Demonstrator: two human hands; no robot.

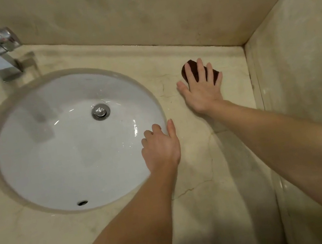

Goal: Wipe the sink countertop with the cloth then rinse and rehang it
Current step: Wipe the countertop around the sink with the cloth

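Head view: right hand (pixel 201 91), fingers spread, presses cloth (pixel 196 71) on countertop (pixel 196 169). Left hand (pixel 160 147), fingers loosely bent, at sink (pixel 53 151) rim.

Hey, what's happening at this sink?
A person is wiping the countertop. The right hand presses a dark cloth flat on it, right of the sink, near the back corner. The left hand rests at the sink's rim, holding nothing. Rinsing and rehanging are not yet done.

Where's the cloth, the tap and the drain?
cloth (pixel 194 67), head view, its dark top part.
tap (pixel 0 62), head view, its spout.
drain (pixel 100 111), head view, the metal stopper.
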